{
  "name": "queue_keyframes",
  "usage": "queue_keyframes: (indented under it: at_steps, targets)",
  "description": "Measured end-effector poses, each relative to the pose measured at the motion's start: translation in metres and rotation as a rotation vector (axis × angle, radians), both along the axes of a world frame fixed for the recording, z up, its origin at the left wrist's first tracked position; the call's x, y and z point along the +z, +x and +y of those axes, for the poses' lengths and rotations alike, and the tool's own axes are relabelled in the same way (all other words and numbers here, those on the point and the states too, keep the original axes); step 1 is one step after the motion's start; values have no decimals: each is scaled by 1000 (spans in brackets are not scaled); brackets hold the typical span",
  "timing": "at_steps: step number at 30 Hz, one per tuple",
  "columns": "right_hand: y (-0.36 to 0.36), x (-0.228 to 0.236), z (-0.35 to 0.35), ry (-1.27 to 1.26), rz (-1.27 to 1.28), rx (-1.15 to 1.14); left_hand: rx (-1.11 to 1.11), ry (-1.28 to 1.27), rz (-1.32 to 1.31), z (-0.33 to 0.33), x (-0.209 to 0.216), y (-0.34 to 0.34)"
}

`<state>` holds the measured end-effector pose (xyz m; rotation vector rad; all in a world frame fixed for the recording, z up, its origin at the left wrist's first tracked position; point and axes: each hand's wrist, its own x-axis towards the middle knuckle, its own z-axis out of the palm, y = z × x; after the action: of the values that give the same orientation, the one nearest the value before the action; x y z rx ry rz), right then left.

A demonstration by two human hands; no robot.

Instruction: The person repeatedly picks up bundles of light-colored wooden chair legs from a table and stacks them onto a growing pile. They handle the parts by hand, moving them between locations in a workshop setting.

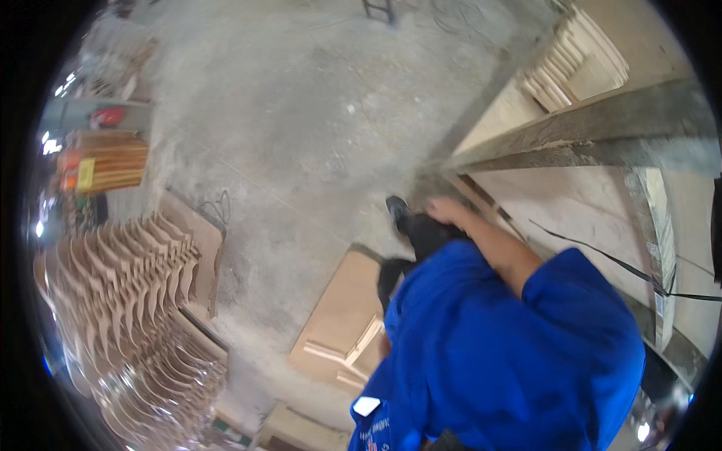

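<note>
My right hand (445, 211) hangs beside my dark-trousered thigh, its fingers loosely curled and nothing visible in them. Of my left hand, only a sliver of skin (386, 346) shows at the edge of my blue shirt; its fingers are hidden. Close to that side, a brown board (336, 297) lies low, with several pale wooden strips (355, 347) on top. One dark shoe (397, 210) shows on the grey concrete floor.
To the left stand stacks of curved wooden parts (128, 270), the nearer ones wrapped in clear film. A concrete beam (579, 135) runs along the right, with a black strap (632, 267) below it. More wooden pieces (568, 64) lie stacked beyond the beam.
</note>
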<state>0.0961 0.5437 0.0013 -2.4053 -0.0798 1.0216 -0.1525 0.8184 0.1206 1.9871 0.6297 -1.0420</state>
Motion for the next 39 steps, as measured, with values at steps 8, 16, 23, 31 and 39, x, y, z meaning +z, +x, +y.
queue_keyframes:
  at_steps: [8, 16, 23, 31, 39]
  targets:
    - [236, 73, 54, 327, -138, -224, 535, -5, -213, 161, 11, 384]
    - [252, 38, -29, -28, -204, -959, -113, -113, -139, 94, 20, 708]
    - [202, -8, 30, -25, -83, -1621, -1313, 74, -208, -93, 37, 877]
    - [263, -47, 81, 142, 190, -1898, -1519, 40, -164, -335, -8, 979]
    - [395, 15, -125, 161, -269, -2258, -2020, -214, -179, -559, -28, 962]
